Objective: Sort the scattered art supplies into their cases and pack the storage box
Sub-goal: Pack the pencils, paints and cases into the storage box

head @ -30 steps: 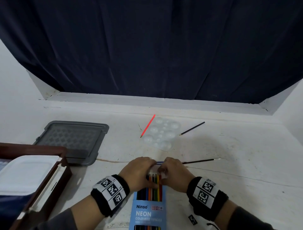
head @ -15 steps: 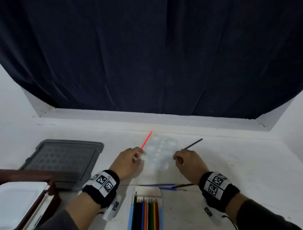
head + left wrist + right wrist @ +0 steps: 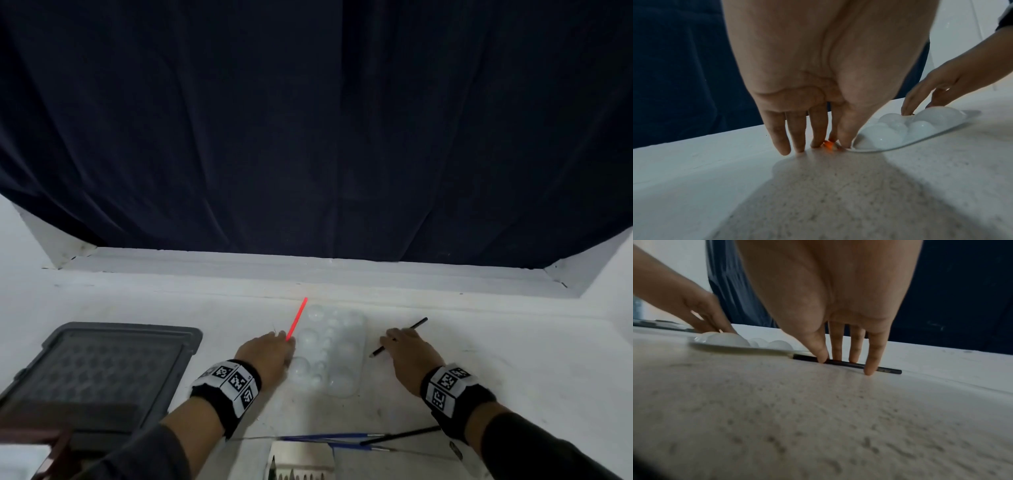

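I see the left hand point(image 3: 267, 356) with its grip spread, straight fingers point(image 3: 797, 138) touching the near end of the red pencil point(image 3: 297, 318), just beside the white palette point(image 3: 342, 353) on the bench point(image 3: 513, 359). The right hand point(image 3: 411, 353) also has its grip spread, with the tips resting on the black pencil point(image 3: 418, 323) at the other side of the palette.

The near end of the red pencil point(image 3: 296, 318) vanishes under the fingertips point(image 3: 817, 129) of the left hand point(image 3: 265, 356), a stretch of the black pencil point(image 3: 890, 370) hides behind thumb and little finger of the right hand point(image 3: 838, 296), and whether either hand pinches is unclear.
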A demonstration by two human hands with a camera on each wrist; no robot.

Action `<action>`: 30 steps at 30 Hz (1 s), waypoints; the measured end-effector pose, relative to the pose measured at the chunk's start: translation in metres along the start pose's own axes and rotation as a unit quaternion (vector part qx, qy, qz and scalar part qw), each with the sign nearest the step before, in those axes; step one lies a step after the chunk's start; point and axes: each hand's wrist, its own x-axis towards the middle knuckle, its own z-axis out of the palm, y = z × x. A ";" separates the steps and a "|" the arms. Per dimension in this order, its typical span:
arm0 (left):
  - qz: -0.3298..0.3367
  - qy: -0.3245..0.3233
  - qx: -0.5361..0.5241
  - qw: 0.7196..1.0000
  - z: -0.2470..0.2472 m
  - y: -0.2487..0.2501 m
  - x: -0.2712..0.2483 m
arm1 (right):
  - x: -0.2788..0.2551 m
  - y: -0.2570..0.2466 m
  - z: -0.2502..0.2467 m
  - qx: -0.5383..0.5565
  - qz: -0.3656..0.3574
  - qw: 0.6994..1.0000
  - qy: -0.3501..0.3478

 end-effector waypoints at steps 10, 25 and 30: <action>-0.083 0.110 -0.134 0.981 0.008 -0.022 -0.026 | -0.024 -0.013 -0.002 -0.086 -0.092 0.987 0.101; -0.060 0.372 -0.503 0.778 -0.051 0.006 -0.158 | -0.128 -0.100 -0.047 0.527 -0.093 0.799 0.274; -0.041 0.286 -0.678 0.676 -0.041 0.036 -0.189 | -0.135 -0.117 -0.011 0.570 -0.077 0.798 0.178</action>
